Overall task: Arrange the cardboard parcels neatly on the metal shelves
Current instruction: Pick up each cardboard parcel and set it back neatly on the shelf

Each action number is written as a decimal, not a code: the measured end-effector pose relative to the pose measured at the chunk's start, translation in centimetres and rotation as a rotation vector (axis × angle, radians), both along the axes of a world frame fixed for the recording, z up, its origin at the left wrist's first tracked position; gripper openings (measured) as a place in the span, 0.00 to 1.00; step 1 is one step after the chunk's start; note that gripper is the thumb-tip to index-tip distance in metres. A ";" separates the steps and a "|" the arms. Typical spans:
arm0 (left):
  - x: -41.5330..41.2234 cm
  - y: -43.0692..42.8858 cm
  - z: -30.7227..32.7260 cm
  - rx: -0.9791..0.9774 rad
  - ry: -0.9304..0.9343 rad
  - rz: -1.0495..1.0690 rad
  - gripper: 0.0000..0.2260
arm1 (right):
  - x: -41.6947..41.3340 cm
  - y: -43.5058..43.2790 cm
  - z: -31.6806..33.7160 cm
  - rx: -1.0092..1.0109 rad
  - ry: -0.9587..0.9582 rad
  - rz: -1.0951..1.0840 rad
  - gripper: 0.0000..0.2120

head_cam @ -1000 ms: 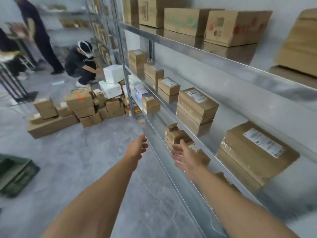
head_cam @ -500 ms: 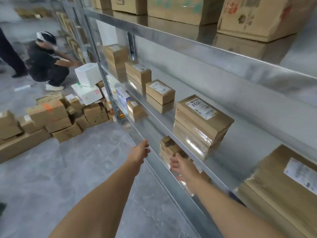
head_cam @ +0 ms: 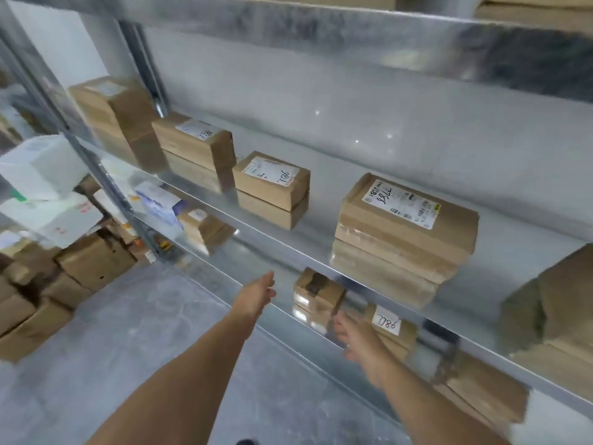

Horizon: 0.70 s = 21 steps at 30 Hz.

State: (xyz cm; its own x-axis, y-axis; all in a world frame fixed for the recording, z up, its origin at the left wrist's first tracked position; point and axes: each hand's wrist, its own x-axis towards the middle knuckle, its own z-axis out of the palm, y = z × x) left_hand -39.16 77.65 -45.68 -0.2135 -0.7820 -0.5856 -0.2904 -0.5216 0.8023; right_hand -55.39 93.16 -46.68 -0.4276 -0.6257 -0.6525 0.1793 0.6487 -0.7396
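Brown cardboard parcels stand in a row on the middle metal shelf [head_cam: 282,248]: a tall one [head_cam: 128,123] at the left, then a parcel marked 7788 [head_cam: 195,146], a labelled parcel [head_cam: 272,181], and a wide flat one [head_cam: 407,220]. On the lower shelf sit a small taped parcel [head_cam: 316,292] and a labelled parcel [head_cam: 390,327]. My left hand [head_cam: 256,297] is stretched out, fingers relaxed, in front of the lower shelf, holding nothing. My right hand [head_cam: 354,337] reaches into the lower shelf beside the small taped parcel, blurred, with fingers spread and nothing held.
More flat parcels [head_cam: 481,390] lie further right on the lower shelf, and a large one [head_cam: 564,303] sits at the right of the middle shelf. A pile of brown and white boxes [head_cam: 64,245] covers the grey floor at the left. An upright shelf post [head_cam: 106,184] stands nearby.
The view has closed in on the shelves and turned right; the crouching person is out of sight. Both hands moved forward, the right one deeper into the lower shelf.
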 end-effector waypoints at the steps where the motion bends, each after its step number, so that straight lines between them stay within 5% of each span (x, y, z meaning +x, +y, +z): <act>1: 0.7 -1.2 -0.7 -0.005 -0.009 -0.014 0.16 | 0.4 -0.5 -0.6 -0.013 -0.010 -0.041 0.16; 11: -0.5 -6.1 -13.0 -0.061 -0.052 -0.139 0.21 | 1.8 -3.5 -10.0 -0.126 0.107 -0.276 0.07; 14: -2.2 -7.8 -17.4 -0.122 -0.019 -0.152 0.22 | 0.8 -4.9 -12.9 -0.196 0.174 -0.334 0.16; 21: -5.8 -10.6 -25.6 -0.178 0.235 -0.108 0.22 | -2.8 -7.9 -21.3 -0.390 0.223 -0.530 0.18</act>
State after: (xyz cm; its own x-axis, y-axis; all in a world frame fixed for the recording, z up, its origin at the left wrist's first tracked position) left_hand -44.92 67.08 -71.26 -0.4146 -0.8332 -0.3660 -0.1318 -0.3430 0.9300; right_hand -58.17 85.26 -68.02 -0.8381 -0.4660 -0.2838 0.2155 0.1951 -0.9568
